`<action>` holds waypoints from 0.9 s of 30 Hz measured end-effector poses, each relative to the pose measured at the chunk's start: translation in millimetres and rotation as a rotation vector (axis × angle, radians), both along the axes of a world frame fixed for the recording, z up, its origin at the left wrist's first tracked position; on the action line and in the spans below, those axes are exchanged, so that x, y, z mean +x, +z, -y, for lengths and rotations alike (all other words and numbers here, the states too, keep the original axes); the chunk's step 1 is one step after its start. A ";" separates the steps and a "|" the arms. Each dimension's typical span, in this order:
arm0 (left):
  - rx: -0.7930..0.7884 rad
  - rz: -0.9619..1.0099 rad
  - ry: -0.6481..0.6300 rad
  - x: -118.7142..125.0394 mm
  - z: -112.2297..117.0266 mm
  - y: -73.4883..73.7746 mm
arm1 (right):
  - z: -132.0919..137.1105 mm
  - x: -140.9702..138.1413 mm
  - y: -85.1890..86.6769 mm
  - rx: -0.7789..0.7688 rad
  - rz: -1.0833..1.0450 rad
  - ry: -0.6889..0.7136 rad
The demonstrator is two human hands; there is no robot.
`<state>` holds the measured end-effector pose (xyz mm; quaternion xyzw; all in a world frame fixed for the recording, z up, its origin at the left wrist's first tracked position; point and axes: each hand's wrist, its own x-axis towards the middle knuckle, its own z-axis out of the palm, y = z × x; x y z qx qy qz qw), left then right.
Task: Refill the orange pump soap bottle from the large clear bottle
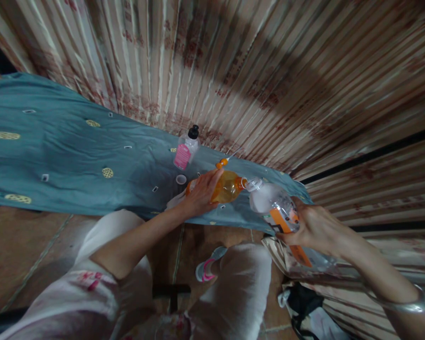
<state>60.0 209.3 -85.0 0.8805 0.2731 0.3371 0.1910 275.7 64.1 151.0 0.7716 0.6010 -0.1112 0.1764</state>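
My left hand (202,192) is wrapped round an orange see-through bottle (228,188), its neck pointing right. In my right hand (313,229) is a large clear plastic bottle (265,197) with an orange and black label, tilted toward the orange one. The two bottle mouths meet or nearly meet; whether liquid passes between them I cannot tell. Just beyond my left fingers lie small orange pieces (221,163) with a thin white part. A clear bottle (187,150) with a pink label and black cap stands behind, and a small white-rimmed cup or cap (181,179) sits nearer.
A teal cloth (67,156) with yellow patterns covers the long narrow surface before me. Pleated, flowered curtains (212,61) hang right behind it and along the right. My knees are close to the front edge. Dark and pale bags or cloths (306,302) lie on the tiled floor at lower right.
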 end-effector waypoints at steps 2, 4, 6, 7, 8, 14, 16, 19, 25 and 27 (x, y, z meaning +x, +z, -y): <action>-0.002 -0.005 -0.003 -0.2 0.0 0.2 | 0.4 0.5 -0.2 -0.001 0.005 0.003; 0.002 -0.011 0.000 -0.3 0.0 0.1 | 0.7 0.8 -0.6 -0.001 0.014 0.010; 0.008 -0.016 0.010 -0.3 0.0 0.0 | 0.7 0.8 -1.0 -0.004 0.028 0.015; 0.008 -0.018 0.014 -0.2 0.0 0.2 | 0.6 0.8 -1.3 -0.005 0.037 0.016; 0.008 -0.021 0.017 -0.2 0.0 0.4 | 0.5 0.9 -1.6 -0.007 0.046 0.016; 0.011 -0.035 0.011 0.1 0.2 1.3 | 0.9 3.3 -3.1 -0.037 0.060 0.004; 0.011 -0.024 0.015 0.4 0.2 1.0 | 1.1 4.1 -3.4 -0.024 0.039 0.000; 0.010 -0.014 0.010 0.2 0.0 0.8 | 1.3 4.4 -3.9 -0.003 0.018 0.002; 0.013 -0.030 0.013 -1.0 0.5 3.3 | 1.2 4.6 -3.9 -0.021 0.036 0.002; 0.019 -0.050 0.023 -1.3 1.0 4.5 | 1.2 4.8 -3.6 -0.014 0.030 0.000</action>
